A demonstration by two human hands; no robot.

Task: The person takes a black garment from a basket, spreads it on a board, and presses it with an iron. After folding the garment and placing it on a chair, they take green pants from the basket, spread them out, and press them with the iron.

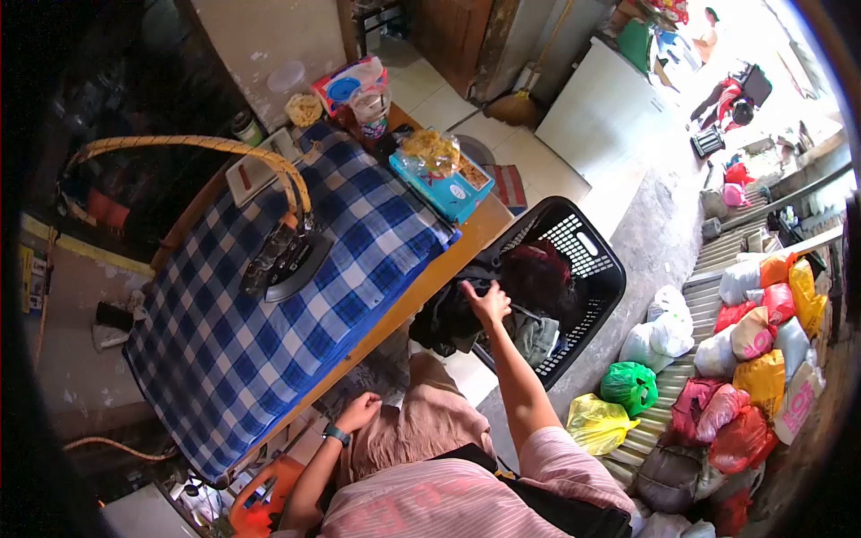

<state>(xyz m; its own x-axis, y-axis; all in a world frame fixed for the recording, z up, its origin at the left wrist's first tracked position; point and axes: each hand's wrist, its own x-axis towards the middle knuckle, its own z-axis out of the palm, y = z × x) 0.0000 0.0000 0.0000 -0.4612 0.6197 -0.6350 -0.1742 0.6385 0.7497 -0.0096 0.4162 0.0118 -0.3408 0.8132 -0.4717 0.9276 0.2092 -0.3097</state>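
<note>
My right hand (489,305) reaches over the black laundry basket (605,291), its fingers apart, beside a pile of dark clothes (453,309). Grey-green clothing (538,339) and a dark reddish garment (538,273) lie in the basket. Some black cloth hangs over the basket's near-left side. My left hand (359,412), with a dark watch at the wrist, rests by my shorts, fingers loosely bent, holding nothing I can see. On the table to the left, a clothes iron (296,264) lies on a blue-and-white checked cloth (359,238).
The iron's wrapped cord (197,143) arches over the table. A blue box (448,188) with a bag of snacks sits at the table's far end. Several filled plastic bags (708,368) lie on the right. A broom (516,106) and a white cabinet (596,112) stand behind.
</note>
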